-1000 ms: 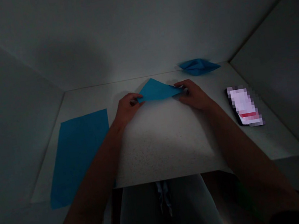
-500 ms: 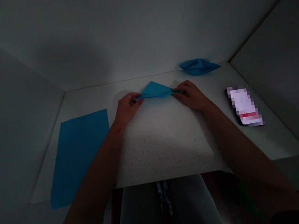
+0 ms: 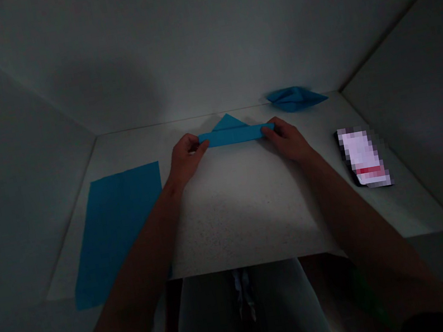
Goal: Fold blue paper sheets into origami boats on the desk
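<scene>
Between my hands is a folded blue paper [image 3: 233,136], a triangle peak pointing to the wall with a long straight band along its near side. My left hand [image 3: 187,159] pinches the band's left end, thumb on the front. At the right end, my right hand [image 3: 286,138] grips it the same way, its thumb pressed on the band. The fingers behind the paper are partly hidden. A finished-looking blue paper boat [image 3: 296,98] lies by the wall, beyond my right hand.
A flat blue paper sheet [image 3: 123,222] lies on the left, partly under my left forearm and over the front edge. On the right rests a phone [image 3: 364,158] with a lit, blurred screen. Walls enclose the white table [image 3: 238,214] at the back and both sides.
The folded paper has turned so that its straight band now faces me; before, its lower edge was tipped and uneven. My hands have shifted slightly at its ends.
</scene>
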Demonstrator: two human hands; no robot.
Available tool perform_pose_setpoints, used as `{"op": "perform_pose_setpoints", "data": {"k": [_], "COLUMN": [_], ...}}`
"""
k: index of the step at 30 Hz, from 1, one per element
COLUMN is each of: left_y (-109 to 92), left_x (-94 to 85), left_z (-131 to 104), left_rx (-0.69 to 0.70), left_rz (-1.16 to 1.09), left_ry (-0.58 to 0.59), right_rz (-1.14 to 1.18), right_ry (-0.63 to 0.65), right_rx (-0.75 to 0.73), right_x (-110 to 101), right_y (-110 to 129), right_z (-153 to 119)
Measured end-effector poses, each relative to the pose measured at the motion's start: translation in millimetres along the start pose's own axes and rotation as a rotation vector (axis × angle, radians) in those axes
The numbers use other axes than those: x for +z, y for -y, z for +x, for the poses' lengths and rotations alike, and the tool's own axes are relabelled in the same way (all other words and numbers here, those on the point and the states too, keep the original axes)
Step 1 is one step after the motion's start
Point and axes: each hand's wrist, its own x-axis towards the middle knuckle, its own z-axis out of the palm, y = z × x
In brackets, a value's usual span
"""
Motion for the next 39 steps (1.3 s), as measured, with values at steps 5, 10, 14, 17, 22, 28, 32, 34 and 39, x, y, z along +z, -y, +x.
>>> {"op": "perform_pose_setpoints", "data": {"k": [5,10,14,17,22,28,32,34,39], "left_y": [4.5,5.9,6.5,4.9,2.0,2.9,1.6,0.2,-2.1], "left_x": [3.3,5.0,6.7,6.9,5.7,5.0,4.8,3.6,0.8], "left_z": [3.3,4.0,3.6,2.2,2.3,2.5,0.7,0.5,0.9], "left_rx": [0.024,0.048,0.034,0.024,0.023,0.009,0.000,0.005,-0.005], "left_rz": [-0.106,-0.137,-0.141,-0.127,-0.112,-0.067,-0.047,-0.020,0.025], "left_ry": [-0.003,-0.025,-0.033,-0.050,-0.053,-0.024,-0.049,-0.052,-0.023], "right_rz": [0.253,0.331,0.300,0.313,0.325,0.292,0.239,0.210,0.167], "right_ry": [0.021,0.017,-0.020,-0.056,-0.097,-0.108,-0.110,-0.111,-0.132], "right_rx": [-0.029,-0.075,-0.070,-0.070,-0.086,-0.100,-0.120,-0.129,-0.097], "right_x": [7.4,7.8,6.9,8.3,8.9,8.5,10.4,10.5,8.8], "right_y": [-9.4,-9.0,-5.2,-3.1,0.9,-2.0,-9.0,-11.9,-13.9], "right_z": [5.3,8.3,7.1,5.9,4.7,4.9,5.4,5.7,8.1]}}
